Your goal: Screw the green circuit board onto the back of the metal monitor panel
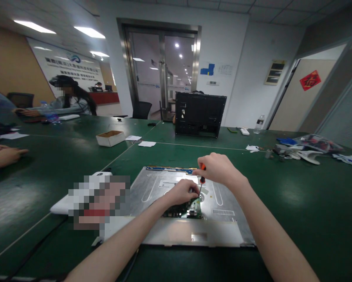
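Observation:
My right hand (pixel 218 166) is wrapped round the orange and black handle of a screwdriver (pixel 203 179). The screwdriver stands almost upright, its tip down at the corner of a green circuit board (pixel 197 205). Right beside the tip is my left hand (pixel 183 192), its fingers curled and pressed together over the board; whatever they pinch is hidden. The board sits on the silver metal back of a flat display panel (pixel 231 223), which lies on the table. A thin blue circuit strip (pixel 170 169) runs along the panel's far edge.
Left of the panel lies a white object (pixel 61 203), partly blurred out. Farther off on the green table (pixel 299 196) are an open cardboard box (pixel 110 138), a black monitor housing (pixel 201 113) and assorted parts (pixel 296 150). Another person's hands (pixel 5 156) rest at the left.

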Available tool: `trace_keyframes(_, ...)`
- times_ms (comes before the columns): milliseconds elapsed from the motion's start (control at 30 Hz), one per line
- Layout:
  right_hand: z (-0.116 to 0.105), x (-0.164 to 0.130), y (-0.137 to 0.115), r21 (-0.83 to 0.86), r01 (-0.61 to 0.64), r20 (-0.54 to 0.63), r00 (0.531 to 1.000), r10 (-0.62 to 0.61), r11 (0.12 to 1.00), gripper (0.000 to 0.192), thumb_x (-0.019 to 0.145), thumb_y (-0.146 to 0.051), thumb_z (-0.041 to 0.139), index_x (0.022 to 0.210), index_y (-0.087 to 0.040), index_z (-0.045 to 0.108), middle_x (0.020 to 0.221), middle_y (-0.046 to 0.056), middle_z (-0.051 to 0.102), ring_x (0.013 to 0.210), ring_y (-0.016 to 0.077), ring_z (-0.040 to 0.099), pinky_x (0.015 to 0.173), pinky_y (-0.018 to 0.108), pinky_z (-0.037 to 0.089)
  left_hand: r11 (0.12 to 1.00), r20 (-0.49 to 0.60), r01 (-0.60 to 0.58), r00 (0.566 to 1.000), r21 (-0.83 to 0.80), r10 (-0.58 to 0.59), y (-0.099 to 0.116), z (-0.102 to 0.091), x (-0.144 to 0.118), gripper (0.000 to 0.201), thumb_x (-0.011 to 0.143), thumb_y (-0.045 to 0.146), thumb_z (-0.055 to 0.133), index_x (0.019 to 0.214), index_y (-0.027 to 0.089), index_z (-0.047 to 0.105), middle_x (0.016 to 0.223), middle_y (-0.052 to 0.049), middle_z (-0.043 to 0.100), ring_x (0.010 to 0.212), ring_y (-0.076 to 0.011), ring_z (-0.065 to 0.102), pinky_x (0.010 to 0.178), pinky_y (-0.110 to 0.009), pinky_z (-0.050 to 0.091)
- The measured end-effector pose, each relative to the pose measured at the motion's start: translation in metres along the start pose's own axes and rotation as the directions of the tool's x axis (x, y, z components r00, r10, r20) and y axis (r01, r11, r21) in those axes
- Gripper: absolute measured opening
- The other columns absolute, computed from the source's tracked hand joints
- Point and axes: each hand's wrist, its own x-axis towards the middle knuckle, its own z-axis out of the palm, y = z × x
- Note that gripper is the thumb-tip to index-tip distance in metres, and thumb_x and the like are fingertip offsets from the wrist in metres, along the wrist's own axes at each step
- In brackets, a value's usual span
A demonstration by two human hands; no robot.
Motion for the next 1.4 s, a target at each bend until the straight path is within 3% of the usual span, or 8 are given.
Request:
trace_keyframes(100,-0.001,-0.002,-0.002,-0.002,0.010,0.030,0.999,-0.010,1.000,0.032,0.083,-0.052,0.055,0.076,-0.022,0.062,0.079,0.006,0.067,0.074,0.0207,0.061,0.055,0.027,0.029,1.000,0.005,-0.009,1.000,-0.010,0.009,-0.001,0.001,0.001,0.014,0.069,0.009,0.060,0.073,0.015,0.071,0.073,-0.001,0.069,0.070,-0.0153,0.060,0.066,-0.021,0.041)
trace_keyframes(333,-0.001,-0.008,0.001,0.052,0.041,0.011,0.999,-0.042,0.998,0.019,0.075,-0.020,0.055,0.094,-0.021,0.059,0.086,0.004,0.068,0.072,0.0188,0.060,0.051,0.026,0.027,1.000,0.003,-0.002,1.000,0.000,0.002,-0.003,0.001,0.000,0.014,0.069,0.011,0.060,0.075,0.016,0.072,0.073,-0.001,0.070,0.071,-0.0160,0.060,0.067,-0.022,0.042)
trace_keyframes(600,0.006,0.004,0.004,-0.039,-0.052,-0.018,0.999,0.051,0.998,0.038,0.085,-0.054,0.051,0.074,-0.020,0.065,0.077,0.008,0.068,0.074,0.0216,0.062,0.055,0.027,0.033,1.000,0.002,0.014,1.000,0.006,-0.014,0.001,0.000,-0.001,0.015,0.069,0.011,0.060,0.074,0.016,0.073,0.072,0.000,0.069,0.067,-0.0155,0.059,0.065,-0.022,0.040)
trace_keyframes(767,0.006,0.000,0.008,0.109,0.068,-0.013,0.998,-0.067,0.992,0.010,0.077,-0.029,0.060,0.083,-0.021,0.062,0.088,0.004,0.068,0.077,0.0178,0.059,0.055,0.025,0.031,1.000,0.003,0.012,1.000,0.001,-0.012,0.002,-0.001,0.000,0.013,0.069,0.011,0.062,0.074,0.016,0.073,0.072,-0.001,0.069,0.069,-0.0161,0.059,0.066,-0.022,0.040)
trace_keyframes(867,0.006,0.001,0.008,0.129,0.078,-0.015,0.997,-0.076,0.989,0.015,0.075,-0.019,0.058,0.089,-0.022,0.060,0.089,0.003,0.067,0.077,0.0170,0.059,0.054,0.025,0.029,1.000,0.002,0.006,1.000,-0.001,-0.006,0.002,-0.001,0.000,0.013,0.069,0.011,0.062,0.074,0.016,0.073,0.071,-0.001,0.069,0.069,-0.0158,0.059,0.066,-0.022,0.040)
trace_keyframes(1133,0.003,0.003,0.000,-0.023,0.017,-0.037,0.999,-0.018,1.000,0.037,0.085,-0.054,0.052,0.073,-0.020,0.063,0.076,0.007,0.067,0.074,0.0212,0.062,0.053,0.027,0.029,1.000,-0.006,-0.007,1.000,-0.009,0.007,0.001,0.000,-0.001,0.012,0.070,0.010,0.061,0.073,0.015,0.072,0.071,-0.001,0.069,0.068,-0.0155,0.058,0.064,-0.022,0.040)
trace_keyframes(1300,-0.002,-0.004,0.001,0.062,0.101,0.010,0.995,-0.102,0.993,0.013,0.077,-0.030,0.059,0.087,-0.022,0.061,0.091,0.003,0.068,0.079,0.0181,0.060,0.054,0.026,0.029,1.000,-0.001,-0.012,1.000,-0.015,0.012,0.001,0.000,0.000,0.013,0.068,0.008,0.061,0.072,0.015,0.072,0.070,-0.001,0.068,0.066,-0.0150,0.058,0.064,-0.022,0.040)
trace_keyframes(1400,-0.003,-0.005,0.002,0.084,0.101,0.016,0.995,-0.102,0.991,0.015,0.075,-0.020,0.056,0.090,-0.022,0.058,0.088,0.002,0.067,0.077,0.0170,0.059,0.053,0.026,0.028,1.000,0.001,-0.011,1.000,-0.013,0.011,0.000,0.001,0.000,0.014,0.069,0.009,0.061,0.073,0.015,0.072,0.070,0.000,0.068,0.066,-0.0149,0.058,0.064,-0.022,0.040)
